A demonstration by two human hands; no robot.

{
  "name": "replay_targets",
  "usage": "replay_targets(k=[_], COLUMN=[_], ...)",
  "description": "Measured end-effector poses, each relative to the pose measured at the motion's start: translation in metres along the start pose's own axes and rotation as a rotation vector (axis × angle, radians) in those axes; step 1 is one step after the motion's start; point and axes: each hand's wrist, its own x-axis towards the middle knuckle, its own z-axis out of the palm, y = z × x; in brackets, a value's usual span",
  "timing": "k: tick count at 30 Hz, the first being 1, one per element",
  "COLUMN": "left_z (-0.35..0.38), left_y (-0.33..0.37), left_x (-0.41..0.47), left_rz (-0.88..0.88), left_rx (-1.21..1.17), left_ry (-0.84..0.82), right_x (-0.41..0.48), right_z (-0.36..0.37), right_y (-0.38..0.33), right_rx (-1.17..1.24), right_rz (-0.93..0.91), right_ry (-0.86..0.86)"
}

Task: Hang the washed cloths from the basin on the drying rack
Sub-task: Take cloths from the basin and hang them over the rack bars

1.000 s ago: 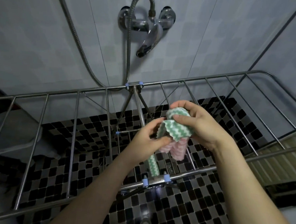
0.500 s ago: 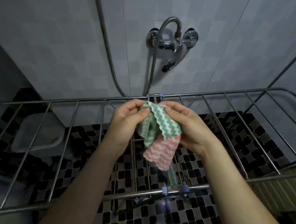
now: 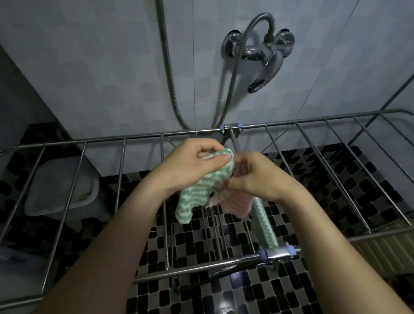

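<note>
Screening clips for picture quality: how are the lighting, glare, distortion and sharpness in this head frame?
Head view: dim, bluish light; wide-angle lens bows the drying rack rails; glare on the chrome tap and glossy floor tiles; left hand, right hand, green cloth and pink cloth slightly soft, yet readable.

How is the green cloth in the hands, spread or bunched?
Bunched: left hand grips the green cloth in crumpled folds; right hand holds the pink cloth.

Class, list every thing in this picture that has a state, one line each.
left hand: grips the green cloth.
right hand: grips the pink cloth.
green cloth: bunched, off the rack.
pink cloth: bunched, off the rack.
second green cloth: draped on the rack.
drying rack: unfolded.
tap: no water running.
basin: on the floor.
</note>
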Motion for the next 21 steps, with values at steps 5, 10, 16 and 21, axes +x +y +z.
replay_targets(k=[5, 10, 16, 21], left_z=[-0.019, -0.021, -0.012, 0.030], left_y=[-0.034, -0.061, -0.073, -0.122], left_x=[-0.005, -0.010, -0.028, -0.051], left_rz=[-0.107, -0.127, 0.100, -0.131], left_rx=[0.106, 0.485, 0.443, 0.382], left_ry=[0.045, 0.171, 0.388, 0.161], right_x=[0.002, 0.009, 0.004, -0.015], right_z=[0.013, 0.008, 0.019, 0.068], right_y=[0.031, 0.030, 0.027, 0.073], right_rx=[0.019, -0.003, -0.143, 0.201], right_rz=[0.179, 0.262, 0.088, 0.480], right_ry=[0.010, 0.037, 0.253, 0.145])
